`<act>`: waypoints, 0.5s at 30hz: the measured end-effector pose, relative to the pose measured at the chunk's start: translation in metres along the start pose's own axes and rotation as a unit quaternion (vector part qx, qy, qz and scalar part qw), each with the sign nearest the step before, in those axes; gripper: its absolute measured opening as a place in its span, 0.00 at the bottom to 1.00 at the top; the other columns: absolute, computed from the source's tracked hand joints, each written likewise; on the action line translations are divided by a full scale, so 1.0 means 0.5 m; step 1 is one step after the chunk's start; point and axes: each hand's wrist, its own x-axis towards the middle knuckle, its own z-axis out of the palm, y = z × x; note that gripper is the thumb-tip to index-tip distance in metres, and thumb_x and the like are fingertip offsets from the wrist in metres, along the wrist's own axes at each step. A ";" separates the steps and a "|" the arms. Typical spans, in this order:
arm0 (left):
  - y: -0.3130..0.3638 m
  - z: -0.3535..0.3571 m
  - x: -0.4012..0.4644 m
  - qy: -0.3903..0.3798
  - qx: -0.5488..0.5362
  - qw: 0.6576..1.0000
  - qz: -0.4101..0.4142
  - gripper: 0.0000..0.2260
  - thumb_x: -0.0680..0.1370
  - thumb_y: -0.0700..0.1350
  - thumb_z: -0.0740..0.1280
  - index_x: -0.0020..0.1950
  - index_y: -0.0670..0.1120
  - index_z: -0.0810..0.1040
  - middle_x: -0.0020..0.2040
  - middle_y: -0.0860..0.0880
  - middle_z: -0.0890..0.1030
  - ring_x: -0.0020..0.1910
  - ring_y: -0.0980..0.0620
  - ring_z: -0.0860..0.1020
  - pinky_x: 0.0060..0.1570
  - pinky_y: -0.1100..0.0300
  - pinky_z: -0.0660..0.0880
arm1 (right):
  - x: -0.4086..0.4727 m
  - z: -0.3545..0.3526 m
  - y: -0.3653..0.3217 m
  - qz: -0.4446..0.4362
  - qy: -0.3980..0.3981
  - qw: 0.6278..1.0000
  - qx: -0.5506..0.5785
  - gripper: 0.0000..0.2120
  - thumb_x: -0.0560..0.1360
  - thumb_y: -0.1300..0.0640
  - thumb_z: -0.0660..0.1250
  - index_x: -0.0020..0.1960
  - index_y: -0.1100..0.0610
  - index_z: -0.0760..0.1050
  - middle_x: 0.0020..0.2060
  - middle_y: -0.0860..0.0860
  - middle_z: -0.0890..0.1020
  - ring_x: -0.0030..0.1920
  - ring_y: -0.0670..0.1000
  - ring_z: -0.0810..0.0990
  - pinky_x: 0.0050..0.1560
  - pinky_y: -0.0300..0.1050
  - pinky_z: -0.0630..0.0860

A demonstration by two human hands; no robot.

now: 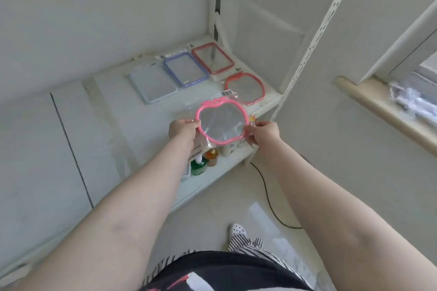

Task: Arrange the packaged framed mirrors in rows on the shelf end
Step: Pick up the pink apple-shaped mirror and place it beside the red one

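Note:
I hold a pink apple-shaped mirror [222, 121] in a clear plastic bag over the front edge of the white shelf [113, 92]. My left hand [183, 131] grips its left rim and my right hand [263, 133] grips its right rim. Flat on the shelf behind it lie a red apple-shaped mirror [244, 87], a red rectangular mirror [212, 58], a blue rectangular mirror [185, 69] and a pale blue rectangular mirror [153, 86], all packaged.
A lower shelf [212, 182] holds a green bottle [198, 165], an amber bottle [211, 156] and white bottles. A perforated white upright [316, 38] stands at the shelf's right corner. A black cable [267, 194] crosses the floor. A windowsill [383, 111] is on the right.

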 end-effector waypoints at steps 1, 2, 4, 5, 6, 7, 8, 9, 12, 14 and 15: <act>0.010 0.015 0.005 0.011 -0.012 1.000 0.002 0.04 0.70 0.37 0.74 0.39 0.42 0.79 0.34 0.45 0.81 0.37 0.46 0.80 0.51 0.52 0.80 | 0.027 -0.005 -0.019 -0.010 -0.012 1.000 -0.009 0.04 0.71 0.65 0.72 0.41 0.60 0.77 0.32 0.55 0.80 0.25 0.48 0.78 0.36 0.40 0.79; 0.018 0.027 0.010 0.020 -0.023 1.000 0.005 0.04 0.70 0.36 0.73 0.41 0.41 0.80 0.34 0.45 0.80 0.35 0.47 0.79 0.50 0.53 0.80 | 0.052 -0.009 -0.036 -0.018 -0.023 0.999 -0.019 0.04 0.71 0.65 0.72 0.41 0.60 0.78 0.31 0.55 0.80 0.25 0.49 0.77 0.37 0.42 0.79; 0.033 0.046 0.013 0.034 -0.048 0.998 0.006 0.05 0.71 0.34 0.72 0.45 0.39 0.81 0.33 0.45 0.79 0.32 0.48 0.78 0.46 0.55 0.80 | 0.096 -0.008 -0.063 -0.028 -0.048 0.997 -0.044 0.06 0.71 0.65 0.72 0.37 0.59 0.76 0.31 0.57 0.79 0.27 0.51 0.78 0.44 0.46 0.80; 0.039 0.052 0.017 0.044 -0.057 0.997 0.006 0.06 0.71 0.34 0.72 0.47 0.39 0.81 0.33 0.45 0.79 0.31 0.49 0.77 0.44 0.56 0.80 | 0.114 -0.004 -0.072 -0.033 -0.059 0.996 -0.055 0.07 0.71 0.65 0.71 0.36 0.59 0.76 0.32 0.57 0.79 0.28 0.52 0.77 0.45 0.47 0.79; 0.044 0.056 0.023 0.057 -0.062 0.996 0.008 0.06 0.72 0.34 0.71 0.47 0.39 0.81 0.34 0.45 0.79 0.30 0.49 0.77 0.43 0.56 0.80 | 0.131 0.002 -0.079 -0.034 -0.070 0.995 -0.060 0.06 0.71 0.65 0.71 0.37 0.60 0.76 0.32 0.57 0.79 0.28 0.52 0.77 0.46 0.47 0.79; 0.048 0.058 0.029 0.070 -0.064 0.995 0.010 0.05 0.72 0.34 0.71 0.46 0.39 0.80 0.34 0.45 0.79 0.30 0.49 0.77 0.42 0.57 0.80 | 0.147 0.010 -0.083 -0.032 -0.080 0.994 -0.061 0.05 0.71 0.66 0.71 0.39 0.61 0.76 0.32 0.58 0.78 0.28 0.52 0.77 0.46 0.47 0.80; 0.052 0.059 0.037 0.081 -0.064 0.995 0.010 0.04 0.72 0.34 0.71 0.45 0.40 0.80 0.34 0.45 0.79 0.30 0.49 0.77 0.43 0.56 0.80 | 0.161 0.017 -0.088 -0.029 -0.089 0.994 -0.063 0.04 0.71 0.67 0.71 0.41 0.61 0.77 0.32 0.58 0.78 0.27 0.52 0.76 0.45 0.47 0.80; 0.055 0.061 0.044 0.090 -0.064 0.994 0.008 0.04 0.71 0.34 0.71 0.44 0.41 0.80 0.35 0.44 0.79 0.31 0.49 0.77 0.44 0.55 0.80 | 0.173 0.024 -0.090 -0.027 -0.096 0.993 -0.070 0.04 0.71 0.67 0.71 0.41 0.61 0.77 0.31 0.57 0.78 0.27 0.52 0.76 0.43 0.46 0.80; 0.056 0.068 0.077 0.111 -0.048 0.993 -0.005 0.06 0.71 0.34 0.71 0.39 0.44 0.79 0.33 0.46 0.79 0.32 0.47 0.79 0.50 0.53 0.80 | 0.207 0.041 -0.093 -0.032 -0.110 0.988 -0.100 0.03 0.71 0.66 0.70 0.40 0.61 0.77 0.30 0.56 0.77 0.25 0.51 0.75 0.35 0.41 0.77; 0.050 0.075 0.102 0.123 -0.042 0.991 -0.018 0.09 0.71 0.35 0.72 0.35 0.46 0.77 0.33 0.46 0.79 0.36 0.45 0.80 0.53 0.51 0.80 | 0.236 0.054 -0.092 -0.032 -0.113 0.987 -0.113 0.06 0.73 0.66 0.68 0.37 0.61 0.77 0.30 0.57 0.78 0.25 0.51 0.75 0.37 0.43 0.76; 0.046 0.077 0.111 0.129 -0.040 0.991 -0.022 0.09 0.71 0.35 0.72 0.35 0.46 0.77 0.33 0.46 0.79 0.38 0.45 0.80 0.53 0.50 0.80 | 0.248 0.060 -0.090 -0.033 -0.111 0.986 -0.116 0.08 0.73 0.65 0.67 0.35 0.60 0.77 0.30 0.57 0.78 0.26 0.52 0.76 0.40 0.45 0.77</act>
